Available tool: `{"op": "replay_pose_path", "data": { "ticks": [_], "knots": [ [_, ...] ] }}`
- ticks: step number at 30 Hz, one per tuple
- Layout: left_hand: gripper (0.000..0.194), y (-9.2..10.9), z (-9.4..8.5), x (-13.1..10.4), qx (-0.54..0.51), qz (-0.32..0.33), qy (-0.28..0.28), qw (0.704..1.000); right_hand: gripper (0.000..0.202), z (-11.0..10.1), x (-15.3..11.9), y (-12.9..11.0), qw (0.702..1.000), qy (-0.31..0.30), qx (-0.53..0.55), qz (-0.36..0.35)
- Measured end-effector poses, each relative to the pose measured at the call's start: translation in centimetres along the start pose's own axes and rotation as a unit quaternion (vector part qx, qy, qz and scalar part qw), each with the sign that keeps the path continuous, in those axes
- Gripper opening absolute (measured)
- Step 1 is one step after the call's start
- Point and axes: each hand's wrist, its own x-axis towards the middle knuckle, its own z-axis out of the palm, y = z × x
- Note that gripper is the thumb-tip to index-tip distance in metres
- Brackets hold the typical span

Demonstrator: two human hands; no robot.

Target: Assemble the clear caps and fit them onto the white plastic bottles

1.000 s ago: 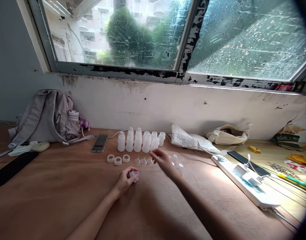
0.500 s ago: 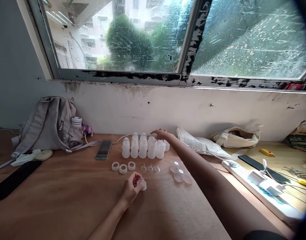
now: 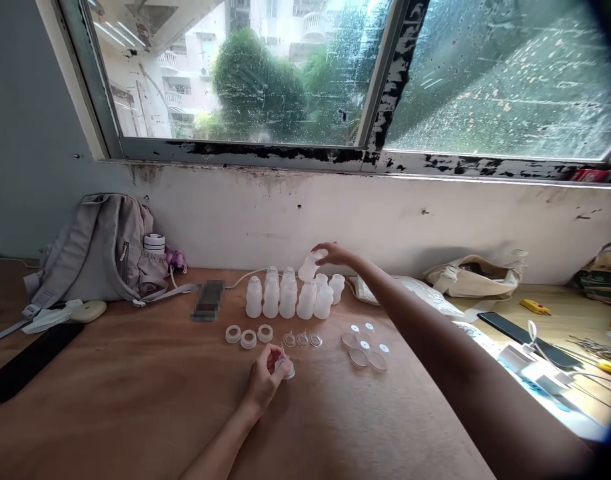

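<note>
Right hand (image 3: 335, 255) pinches a light, stiff frosted plastic bottle (image 3: 308, 268) by its neck, far row; left hand (image 3: 266, 377) pinches what looks like a nipple-and-ring cap (image 3: 285, 365).

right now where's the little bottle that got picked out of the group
In the head view the right hand holds the small bottle lifted just above the back of the cluster of white bottles, near the wall under the window.

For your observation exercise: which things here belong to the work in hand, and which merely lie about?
In use: right hand lifting a bottle; left hand holding a cap; bottles; rings; discs.
Lying about: backpack; power strip; phone.
</note>
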Motion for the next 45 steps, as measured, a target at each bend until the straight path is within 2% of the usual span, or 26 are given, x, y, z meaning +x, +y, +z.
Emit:
{"op": "replay_pose_path", "data": {
  "ticks": [4,6,8,11,14,18,21,24,29,33,40,45],
  "knots": [
    [0.022,0.3,0.0,-0.2,-0.012,-0.004,0.000,1.000,0.037,-4.2,-2.6,-0.6,0.997,0.053,0.058,-0.028],
    [0.024,0.6,0.1,-0.3,-0.011,0.000,-0.001,1.000,0.038,-5.0,-5.0,-1.3,0.982,0.096,0.153,-0.048],
    [0.024,0.9,0.1,-0.4,-0.008,0.009,0.004,1.000,0.037,-4.6,-7.9,-2.1,0.950,0.107,0.281,-0.080],
    [0.025,1.2,0.2,-0.7,0.001,0.024,0.021,0.999,0.037,-1.7,-13.0,-3.3,0.918,0.091,0.378,-0.074],
    [0.026,1.3,0.4,-1.1,0.010,0.035,0.034,0.999,0.032,2.9,-17.7,-4.0,0.898,0.038,0.432,-0.078],
    [0.027,1.4,1.0,-1.7,0.010,0.033,0.023,0.999,0.026,8.7,-21.6,-3.9,0.901,0.012,0.427,-0.073],
    [0.025,1.4,1.4,-2.0,0.001,0.044,0.024,0.999,0.023,11.3,-22.6,-3.7,0.888,0.025,0.454,-0.063],
    [0.024,1.5,1.7,-2.1,-0.017,0.043,0.027,0.999,0.022,12.5,-22.8,-3.7,0.870,0.040,0.489,-0.045],
    [0.024,1.8,1.8,-2.0,-0.028,0.027,0.045,0.998,0.029,14.3,-23.4,-4.1,0.858,-0.011,0.509,-0.066],
    [0.022,2.2,1.7,-2.1,-0.031,0.036,0.049,0.998,0.034,15.6,-23.9,-4.2,0.886,-0.015,0.457,-0.078],
    [0.020,2.0,1.7,-2.3,-0.049,0.048,0.065,0.996,0.048,14.7,-23.9,-3.3,0.948,0.080,0.297,-0.083],
    [0.021,1.8,1.7,-2.2,-0.051,0.036,0.073,0.995,0.057,15.6,-24.0,-2.7,0.967,0.096,0.191,-0.136]
  ]
}}
